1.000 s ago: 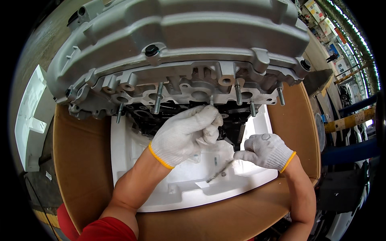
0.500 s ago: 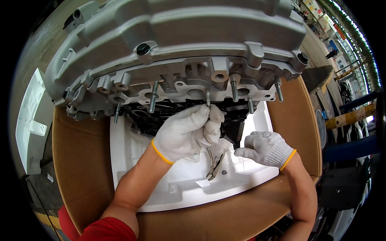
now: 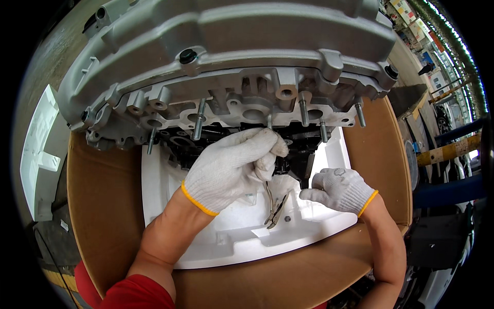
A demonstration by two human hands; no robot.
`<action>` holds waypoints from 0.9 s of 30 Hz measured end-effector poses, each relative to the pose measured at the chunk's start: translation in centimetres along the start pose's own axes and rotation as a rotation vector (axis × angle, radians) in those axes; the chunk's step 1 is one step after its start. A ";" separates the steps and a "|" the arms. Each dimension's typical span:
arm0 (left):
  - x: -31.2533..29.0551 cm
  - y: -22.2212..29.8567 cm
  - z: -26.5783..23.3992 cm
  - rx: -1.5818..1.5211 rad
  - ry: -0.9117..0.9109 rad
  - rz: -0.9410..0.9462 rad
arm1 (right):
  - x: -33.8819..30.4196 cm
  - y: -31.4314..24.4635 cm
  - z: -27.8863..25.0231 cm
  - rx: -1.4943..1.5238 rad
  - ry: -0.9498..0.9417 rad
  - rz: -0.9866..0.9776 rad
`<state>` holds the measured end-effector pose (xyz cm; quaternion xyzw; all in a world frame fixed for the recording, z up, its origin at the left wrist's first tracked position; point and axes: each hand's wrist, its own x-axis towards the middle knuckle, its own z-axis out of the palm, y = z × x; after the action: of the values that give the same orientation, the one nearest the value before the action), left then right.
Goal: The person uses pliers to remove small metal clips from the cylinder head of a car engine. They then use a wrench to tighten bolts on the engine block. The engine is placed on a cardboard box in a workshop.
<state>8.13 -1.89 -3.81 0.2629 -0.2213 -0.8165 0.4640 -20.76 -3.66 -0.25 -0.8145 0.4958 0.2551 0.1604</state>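
Note:
A large grey cast-metal engine part (image 3: 231, 56) with several threaded studs sits over a white foam tray (image 3: 221, 242) inside a cardboard box (image 3: 103, 206). My left hand (image 3: 231, 167), in a white knit glove, is closed around the handles of a pair of pliers (image 3: 272, 206) that hang down from it, just below a stud. My right hand (image 3: 339, 189), also gloved, rests on the foam beside a dark block under the engine part, fingers curled, index finger pointing left toward the pliers.
A white foam piece (image 3: 41, 159) stands outside the box at the left. At the right are a yellow and blue rail (image 3: 447, 152) and dark floor. The box's front wall (image 3: 288, 278) runs along the bottom.
The view has shifted slightly, so the engine part sits higher. My left hand has turned, and the pliers now hang more upright below it. My right hand has barely moved.

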 end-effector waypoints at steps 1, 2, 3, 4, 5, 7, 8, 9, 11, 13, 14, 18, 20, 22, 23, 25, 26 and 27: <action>-0.1 0.3 0.2 0.034 0.014 -0.001 | 0.1 0.0 0.0 -0.006 -0.013 -0.002; -0.2 0.3 0.2 0.069 0.028 -0.004 | 0.1 0.0 0.0 -0.012 -0.026 -0.003; -0.1 0.3 0.0 0.068 0.002 -0.002 | 0.2 0.0 0.0 -0.007 -0.025 -0.004; 0.1 0.1 -0.6 0.067 -0.025 -0.003 | 0.1 0.1 0.1 0.000 -0.023 -0.003; 0.4 -0.2 -1.0 0.066 -0.053 -0.005 | 0.1 0.1 0.1 0.008 -0.022 0.000; 1.3 -1.3 -1.9 -0.115 -0.181 -0.017 | -0.1 0.1 0.0 0.009 0.005 -0.005; 1.8 -1.9 -2.3 -0.206 -0.244 -0.026 | -0.2 0.2 -0.1 0.011 0.018 -0.005; 2.3 -2.6 -2.8 -0.280 -0.345 0.014 | 0.0 0.0 -0.2 0.033 0.019 -0.020; 3.2 -4.2 -3.2 -0.436 -0.549 0.084 | 0.1 0.0 0.0 0.020 0.060 -0.049; 3.3 -3.8 -0.5 -0.569 -0.439 0.023 | -0.1 0.5 0.3 0.007 0.078 -0.039; 3.5 -3.9 -0.3 -0.582 -0.435 0.022 | -0.1 0.4 0.2 0.024 0.047 -0.023; 4.4 -4.5 -2.0 -0.435 -0.646 0.118 | -0.1 0.7 0.0 0.022 0.000 -0.017; 3.6 -3.6 -2.6 -0.390 -0.510 0.038 | -0.3 0.5 -0.3 0.013 -0.015 0.000; 2.8 -2.4 -2.5 -0.264 -0.365 -0.007 | -0.2 0.6 0.0 0.023 -0.004 -0.017; 2.2 -1.8 -1.9 -0.282 -0.293 -0.005 | -0.1 0.5 0.0 0.027 0.004 -0.033; 2.0 -1.3 -1.7 -0.255 -0.244 -0.036 | -0.2 0.5 0.2 0.028 -0.006 -0.018; 2.0 -1.2 -1.5 -0.242 -0.220 -0.053 | -0.4 0.6 0.3 0.029 -0.011 -0.009; 1.6 -1.0 -0.6 -0.163 -0.118 -0.059 | -0.4 0.7 0.4 0.034 0.010 -0.011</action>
<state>7.20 -2.88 -5.20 0.1818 -0.1732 -0.8591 0.4459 -21.61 -3.44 -0.38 -0.8157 0.4963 0.2414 0.1733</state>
